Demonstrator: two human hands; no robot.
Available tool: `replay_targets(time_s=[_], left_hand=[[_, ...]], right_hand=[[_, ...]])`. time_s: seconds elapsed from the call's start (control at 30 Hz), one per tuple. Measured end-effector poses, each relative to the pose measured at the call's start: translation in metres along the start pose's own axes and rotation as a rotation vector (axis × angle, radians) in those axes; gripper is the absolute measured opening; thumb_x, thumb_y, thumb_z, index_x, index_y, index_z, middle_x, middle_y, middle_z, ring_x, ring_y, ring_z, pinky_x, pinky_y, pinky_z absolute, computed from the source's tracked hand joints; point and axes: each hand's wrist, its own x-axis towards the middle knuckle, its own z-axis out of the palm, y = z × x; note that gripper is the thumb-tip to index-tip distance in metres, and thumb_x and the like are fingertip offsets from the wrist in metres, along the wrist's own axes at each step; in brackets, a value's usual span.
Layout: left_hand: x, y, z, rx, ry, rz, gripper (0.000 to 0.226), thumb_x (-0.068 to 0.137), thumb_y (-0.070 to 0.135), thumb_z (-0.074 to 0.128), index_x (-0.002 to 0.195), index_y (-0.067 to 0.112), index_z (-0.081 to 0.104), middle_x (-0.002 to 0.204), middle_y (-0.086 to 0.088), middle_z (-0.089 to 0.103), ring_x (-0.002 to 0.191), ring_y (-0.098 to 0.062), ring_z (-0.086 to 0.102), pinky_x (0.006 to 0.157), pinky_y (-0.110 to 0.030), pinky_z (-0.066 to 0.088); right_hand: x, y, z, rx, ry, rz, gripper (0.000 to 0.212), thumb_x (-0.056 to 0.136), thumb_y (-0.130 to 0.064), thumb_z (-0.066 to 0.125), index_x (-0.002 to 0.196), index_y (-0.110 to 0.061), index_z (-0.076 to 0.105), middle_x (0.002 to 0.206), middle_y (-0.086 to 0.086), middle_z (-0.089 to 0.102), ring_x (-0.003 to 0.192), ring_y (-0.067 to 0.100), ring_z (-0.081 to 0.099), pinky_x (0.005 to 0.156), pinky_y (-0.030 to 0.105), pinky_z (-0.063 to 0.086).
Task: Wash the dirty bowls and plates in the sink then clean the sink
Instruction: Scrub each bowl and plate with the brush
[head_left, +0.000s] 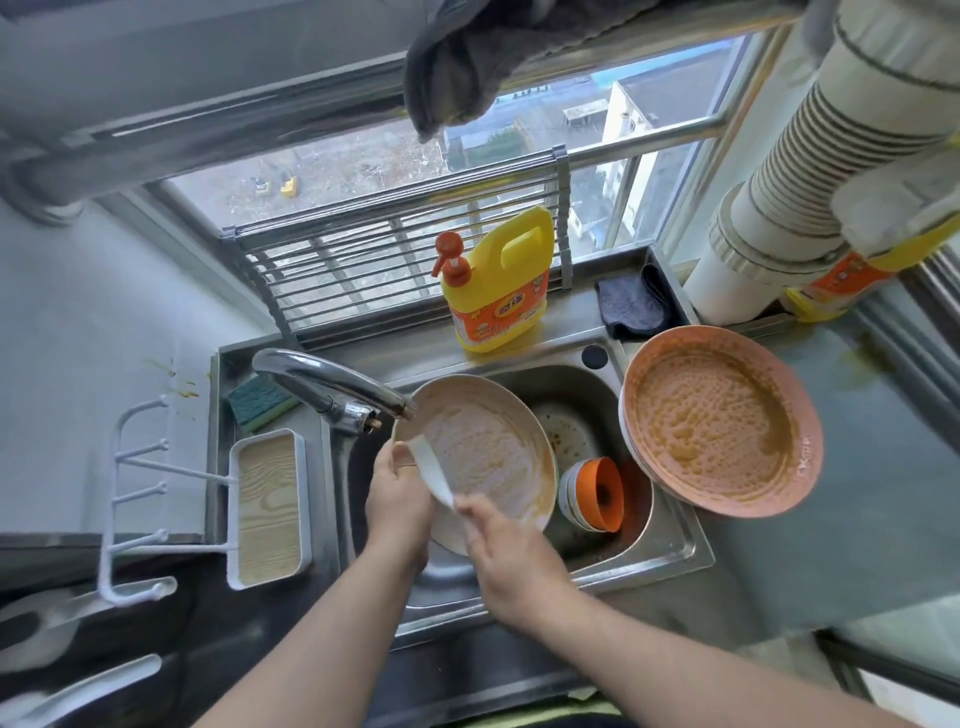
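Over the steel sink (670, 551) my left hand (397, 493) grips the left rim of a cream plate (483, 457) smeared with orange sauce, tilted under the tap (337, 387). A white spoon (431, 467) lies across the plate's left side; my right hand (506, 556) pinches its lower end. A stack of pink plates (722, 421), the top one coated with orange sauce, leans on the sink's right edge. Small orange and white bowls (592, 493) lie on their side in the basin next to a dirty dish (566, 431).
A yellow detergent bottle (498, 280) stands behind the sink. A green sponge (260, 402) and a white tray with a wood-grain bottom (270, 506) are at the left. A dark cloth (631, 306) lies at the back right. A metal rack (395, 260) leans on the window.
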Motion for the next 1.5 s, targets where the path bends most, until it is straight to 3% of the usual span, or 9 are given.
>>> replay_targets(time_s=[0.17, 0.33, 0.53, 0.73, 0.87, 0.97, 1.17, 1.3, 1.5], left_hand=[[0.025, -0.010, -0.009, -0.263, 0.083, -0.171, 0.030, 0.110, 0.047, 0.046, 0.133, 0.034, 0.059, 0.125, -0.004, 0.071, 0.111, -0.026, 0.069, 0.102, -0.048, 0.056], [0.018, -0.008, -0.001, -0.245, -0.028, -0.154, 0.044, 0.108, 0.057, 0.038, 0.140, 0.035, 0.059, 0.128, 0.002, 0.069, 0.123, -0.024, 0.064, 0.111, -0.052, 0.049], [-0.001, 0.028, 0.023, -0.469, -0.091, -0.251, 0.033, 0.113, 0.045, 0.036, 0.125, 0.023, 0.059, 0.112, -0.008, 0.071, 0.090, -0.019, 0.068, 0.070, -0.032, 0.055], [0.028, 0.007, 0.001, -0.385, -0.116, -0.220, 0.027, 0.108, 0.044, 0.055, 0.131, 0.032, 0.063, 0.129, -0.006, 0.072, 0.112, -0.026, 0.071, 0.096, -0.051, 0.059], [0.006, 0.016, 0.002, -0.354, -0.277, -0.216, 0.051, 0.102, 0.068, 0.036, 0.130, 0.035, 0.064, 0.124, -0.004, 0.075, 0.114, -0.029, 0.072, 0.098, -0.058, 0.057], [-0.014, 0.035, 0.018, -0.379, -0.334, -0.192, 0.046, 0.106, 0.063, 0.032, 0.126, 0.034, 0.062, 0.119, -0.004, 0.077, 0.110, -0.027, 0.074, 0.097, -0.055, 0.059], [0.002, 0.036, 0.013, -0.452, -0.176, -0.230, 0.030, 0.113, 0.043, 0.043, 0.127, 0.022, 0.059, 0.117, -0.010, 0.075, 0.097, -0.028, 0.076, 0.076, -0.044, 0.063], [0.001, 0.023, 0.002, -0.446, -0.171, -0.224, 0.053, 0.109, 0.059, 0.030, 0.145, 0.029, 0.054, 0.129, -0.006, 0.072, 0.114, -0.028, 0.071, 0.092, -0.050, 0.060], [0.004, 0.018, -0.008, -0.486, -0.012, -0.280, 0.028, 0.112, 0.050, 0.037, 0.126, 0.032, 0.054, 0.128, -0.008, 0.068, 0.115, -0.032, 0.066, 0.104, -0.055, 0.052]], right_hand=[[-0.030, 0.052, -0.028, -0.196, -0.142, 0.127, 0.032, 0.109, -0.048, 0.031, 0.140, -0.047, 0.038, 0.106, 0.011, 0.074, 0.101, 0.040, 0.067, 0.079, 0.044, 0.053], [0.027, 0.078, -0.078, -0.295, 0.072, 0.244, 0.032, 0.110, -0.043, 0.027, 0.139, -0.046, 0.041, 0.106, 0.011, 0.073, 0.095, 0.037, 0.069, 0.076, 0.044, 0.055], [0.031, 0.016, -0.044, -0.170, -0.084, 0.002, 0.032, 0.110, -0.033, 0.035, 0.137, -0.046, 0.040, 0.117, 0.013, 0.071, 0.108, 0.038, 0.066, 0.088, 0.045, 0.053], [-0.032, 0.071, -0.090, -0.474, -0.204, 0.106, 0.031, 0.109, -0.047, 0.032, 0.139, -0.053, 0.036, 0.110, 0.009, 0.071, 0.096, 0.037, 0.067, 0.080, 0.046, 0.057], [-0.014, 0.070, -0.144, -0.475, 0.064, 0.184, 0.028, 0.109, -0.051, 0.025, 0.135, -0.054, 0.035, 0.108, 0.010, 0.071, 0.092, 0.038, 0.067, 0.081, 0.050, 0.057], [-0.005, 0.036, -0.134, -0.421, 0.108, 0.115, 0.033, 0.110, -0.041, 0.029, 0.142, -0.049, 0.035, 0.110, 0.013, 0.073, 0.098, 0.040, 0.068, 0.081, 0.049, 0.057], [-0.033, 0.021, -0.087, -0.464, -0.134, -0.010, 0.039, 0.111, -0.033, 0.036, 0.146, -0.048, 0.033, 0.109, 0.013, 0.071, 0.098, 0.039, 0.068, 0.075, 0.044, 0.055], [0.007, 0.039, -0.108, -0.423, 0.045, 0.162, 0.036, 0.109, -0.028, 0.030, 0.141, -0.044, 0.034, 0.110, 0.018, 0.071, 0.098, 0.041, 0.068, 0.079, 0.047, 0.055], [-0.029, 0.017, -0.070, -0.333, -0.201, -0.071, 0.034, 0.111, -0.040, 0.033, 0.143, -0.050, 0.035, 0.108, 0.011, 0.070, 0.098, 0.037, 0.067, 0.076, 0.044, 0.056]])
